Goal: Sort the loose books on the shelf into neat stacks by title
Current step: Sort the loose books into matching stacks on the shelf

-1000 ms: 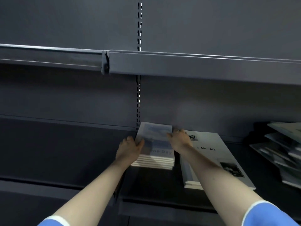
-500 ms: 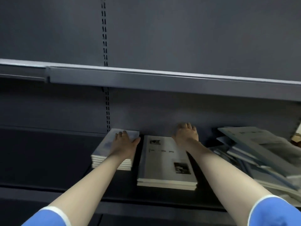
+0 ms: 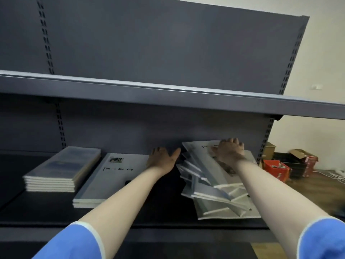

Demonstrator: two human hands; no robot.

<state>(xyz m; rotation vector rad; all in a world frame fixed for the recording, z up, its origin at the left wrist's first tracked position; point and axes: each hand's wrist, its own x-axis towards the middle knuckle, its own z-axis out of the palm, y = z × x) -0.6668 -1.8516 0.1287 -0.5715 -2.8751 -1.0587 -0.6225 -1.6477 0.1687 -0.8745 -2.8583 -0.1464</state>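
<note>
The right hand (image 3: pixel 229 150) lies on the topmost book (image 3: pixel 211 161) of the loose pile (image 3: pixel 216 191) at the right end of the shelf (image 3: pixel 149 219), its grip curled over the far edge of that cover, though whether the fingers pinch it or only press on it cannot be told. The left hand (image 3: pixel 163 158) is held spread, fingers straight and thumb out toward the pile, hovering just left of it over the dark shelf and holding nothing. The pile itself is a jumble of thin pale books lying at crossed angles, spines and page edges fanning toward the front lip. To the left of the left forearm sits a neat low stack of white books (image 3: pixel 110 176) with a small picture and black title lettering on the top cover. Further left, just beside it, is a taller tidy stack of bluish-covered books (image 3: pixel 61 169). Past the shelf's right upright, red boxes (image 3: pixel 276 169) stand on a wooden floor
</note>
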